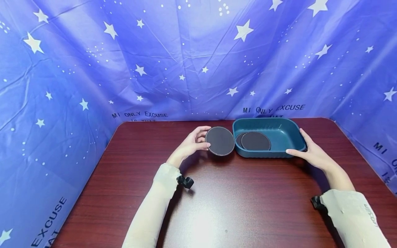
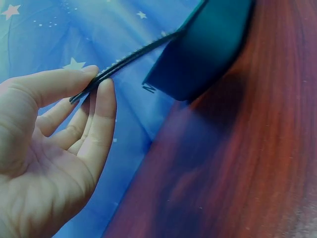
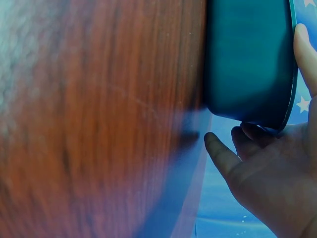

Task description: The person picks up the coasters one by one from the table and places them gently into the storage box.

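Between the thumb and fingers of my left hand (image 1: 193,144) is a thin round dark coaster (image 1: 220,141), pinched at its left edge. The coaster is tilted, its face towards the head camera, and its far edge is right at the left end of a teal rectangular basin (image 1: 286,137). Seen edge-on in the left wrist view, the coaster (image 2: 130,58) overlaps the basin. Two similar dark coasters (image 1: 256,141) lie overlapping inside the basin's left part. My right hand (image 1: 314,153) holds the basin's right end, thumb on the front rim and fingers along the end wall.
The basin stands near the back edge of a reddish-brown wooden table (image 1: 211,193). A blue curtain (image 1: 186,51) with white stars hangs behind and at both sides. Black wrist mounts (image 1: 186,182) sit at both sleeves.
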Available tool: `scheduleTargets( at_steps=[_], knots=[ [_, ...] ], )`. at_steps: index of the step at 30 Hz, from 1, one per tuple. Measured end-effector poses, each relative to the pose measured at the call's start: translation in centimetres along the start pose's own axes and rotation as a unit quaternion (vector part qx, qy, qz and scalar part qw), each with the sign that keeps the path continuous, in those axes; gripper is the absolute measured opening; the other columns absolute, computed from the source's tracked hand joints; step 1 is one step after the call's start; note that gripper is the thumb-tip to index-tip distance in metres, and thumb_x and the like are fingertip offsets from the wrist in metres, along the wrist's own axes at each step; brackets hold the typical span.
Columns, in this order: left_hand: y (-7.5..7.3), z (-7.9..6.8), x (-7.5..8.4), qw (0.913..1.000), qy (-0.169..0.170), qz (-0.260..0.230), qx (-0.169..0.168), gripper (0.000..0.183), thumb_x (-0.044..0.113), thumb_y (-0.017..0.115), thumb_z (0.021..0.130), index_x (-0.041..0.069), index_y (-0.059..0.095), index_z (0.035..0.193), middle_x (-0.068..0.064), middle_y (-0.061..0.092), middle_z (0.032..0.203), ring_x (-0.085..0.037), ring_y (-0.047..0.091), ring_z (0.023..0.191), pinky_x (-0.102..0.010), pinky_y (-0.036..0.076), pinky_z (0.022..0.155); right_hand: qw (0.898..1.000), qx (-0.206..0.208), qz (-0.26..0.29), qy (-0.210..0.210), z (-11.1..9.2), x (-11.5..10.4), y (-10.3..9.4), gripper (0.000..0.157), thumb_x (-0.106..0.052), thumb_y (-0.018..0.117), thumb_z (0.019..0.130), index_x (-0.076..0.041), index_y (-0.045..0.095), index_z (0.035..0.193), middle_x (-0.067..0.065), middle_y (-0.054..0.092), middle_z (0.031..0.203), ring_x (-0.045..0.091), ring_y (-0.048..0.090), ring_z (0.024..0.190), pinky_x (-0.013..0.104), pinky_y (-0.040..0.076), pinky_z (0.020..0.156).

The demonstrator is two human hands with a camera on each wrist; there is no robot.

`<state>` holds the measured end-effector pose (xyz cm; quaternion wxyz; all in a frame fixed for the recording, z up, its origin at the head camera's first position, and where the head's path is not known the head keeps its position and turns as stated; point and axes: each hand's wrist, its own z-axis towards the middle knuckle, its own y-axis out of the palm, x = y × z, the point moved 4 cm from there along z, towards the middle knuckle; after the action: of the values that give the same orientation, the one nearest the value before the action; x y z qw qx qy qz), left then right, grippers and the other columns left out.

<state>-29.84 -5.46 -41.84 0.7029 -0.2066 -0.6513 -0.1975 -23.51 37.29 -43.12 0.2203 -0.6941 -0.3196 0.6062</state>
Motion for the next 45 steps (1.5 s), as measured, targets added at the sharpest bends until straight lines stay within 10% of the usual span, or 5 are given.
scheduleTargets(
  at_steps=[4, 12, 20, 28, 45],
  knots=[
    [0.1, 0.3, 0.8, 0.9999, 0.008, -0.012, 0.008, 0.069, -0.014, 0.062, 0.088, 0.001, 0.035, 0.149, -0.024, 0.054, 0.134, -0.013, 0.065, 0.091, -0.061, 0.056, 0.091, 1.0, 0.001, -0.001, -0.001, 0.0, -0.1, -0.1, 0.109, -0.046, 0.062, 0.095, -0.016, -0.023, 0.156, 0.031, -0.014, 0.162, 0.062, 0.004, 0.144, 0.082, 0.016, 0.107],
    [1.1, 1.8, 1.3, 0.9988, 0.031, -0.036, 0.007, 0.069, -0.015, 0.062, 0.087, -0.003, 0.034, 0.148, -0.03, 0.05, 0.136, -0.01, 0.064, 0.086, -0.028, 0.06, 0.073, 1.0, -0.001, 0.002, 0.0, 0.0, -0.1, 0.0, 0.109, -0.046, 0.062, 0.095, -0.015, -0.022, 0.156, 0.031, -0.015, 0.162, 0.061, 0.002, 0.145, 0.082, 0.016, 0.107],
    [2.8, 3.6, 1.5, 0.9986, 0.03, -0.043, 0.01, 0.068, -0.018, 0.059, 0.087, -0.002, 0.034, 0.149, -0.033, 0.048, 0.14, -0.006, 0.064, 0.084, -0.029, 0.061, 0.075, 1.0, -0.001, 0.002, 0.002, -0.1, -0.2, 0.1, 0.109, -0.046, 0.062, 0.095, -0.016, -0.022, 0.156, 0.031, -0.015, 0.162, 0.061, 0.002, 0.145, 0.082, 0.016, 0.107],
    [4.4, 5.0, 1.5, 0.9991, 0.023, -0.028, 0.023, 0.067, -0.017, 0.061, 0.087, -0.001, 0.038, 0.148, -0.032, 0.051, 0.139, -0.006, 0.063, 0.083, -0.055, 0.059, 0.089, 1.0, -0.002, 0.005, 0.004, -0.2, -0.4, 0.0, 0.109, -0.046, 0.062, 0.095, -0.015, -0.022, 0.156, 0.03, -0.015, 0.162, 0.061, 0.002, 0.145, 0.082, 0.017, 0.106],
    [7.9, 7.9, 0.9, 0.9932, -0.038, 0.033, 0.105, 0.058, -0.013, 0.069, 0.084, 0.003, 0.052, 0.137, -0.021, 0.062, 0.134, -0.021, 0.067, 0.088, -0.035, 0.064, 0.075, 1.0, 0.0, 0.01, -0.002, -0.2, -0.3, 0.0, 0.109, -0.045, 0.062, 0.095, -0.015, -0.022, 0.156, 0.027, -0.017, 0.163, 0.059, -0.002, 0.146, 0.081, 0.014, 0.108]
  ],
)
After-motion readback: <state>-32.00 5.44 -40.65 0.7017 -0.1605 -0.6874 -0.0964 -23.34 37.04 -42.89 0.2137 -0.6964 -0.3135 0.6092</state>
